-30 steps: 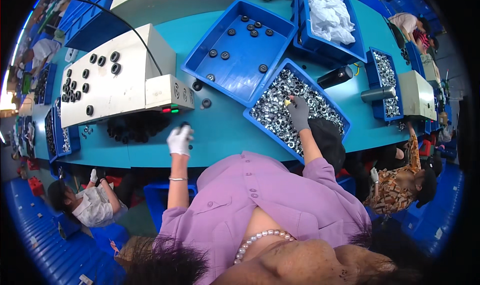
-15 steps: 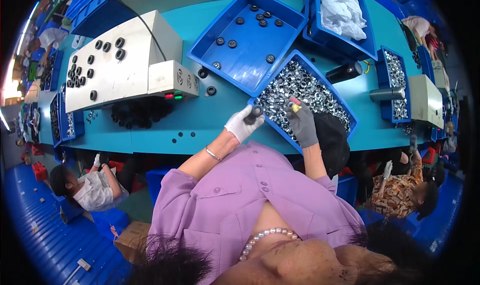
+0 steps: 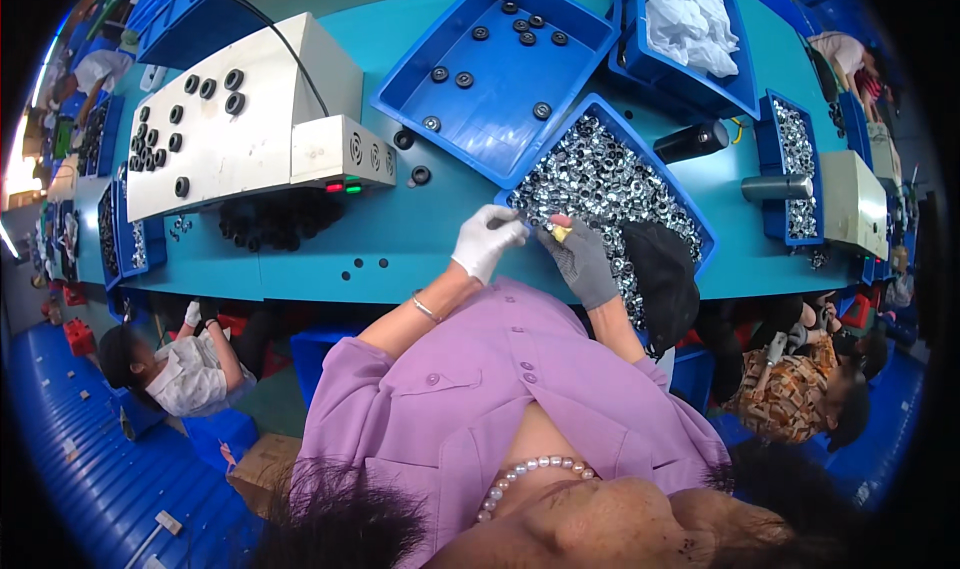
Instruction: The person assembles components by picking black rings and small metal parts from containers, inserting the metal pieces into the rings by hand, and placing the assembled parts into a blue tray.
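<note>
Just beyond the right hand (image 3: 581,261) lie shiny metal parts (image 3: 605,174).

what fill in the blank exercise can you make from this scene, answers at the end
The left hand is gloved in the colour ____.
The right hand is gloved in the colour ____.
On the cream machine, a red light glows beside one coloured ____.
The rings on its top are coloured ____.
Missing words: white; grey; green; black.
</note>
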